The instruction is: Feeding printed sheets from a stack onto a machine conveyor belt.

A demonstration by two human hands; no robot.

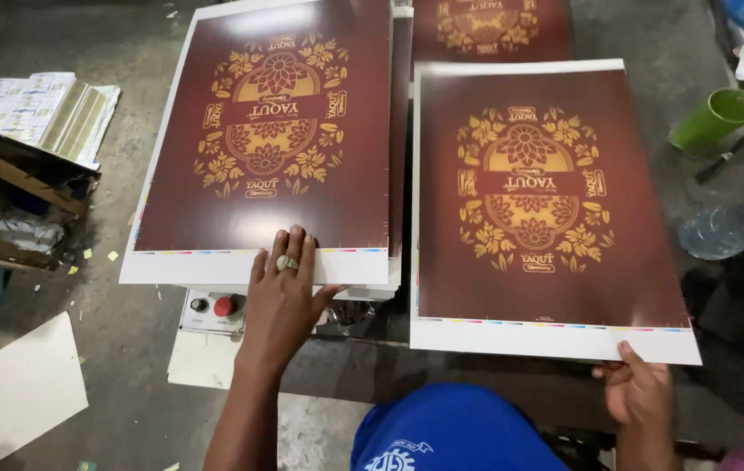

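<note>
Your left hand (pixel 283 292) lies spread flat on the near white margin of the left printed sheet stack (pixel 263 139); your right hand (pixel 638 392) pinches the near edge of the right maroon sheet (pixel 546 209). Keep the stack pressed. Support the lifted sheet evenly to avoid creasing.

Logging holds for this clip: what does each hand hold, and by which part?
The right hand pinches the right printed sheet at its near white edge. The left hand lies flat on the left stack, no grip.
</note>
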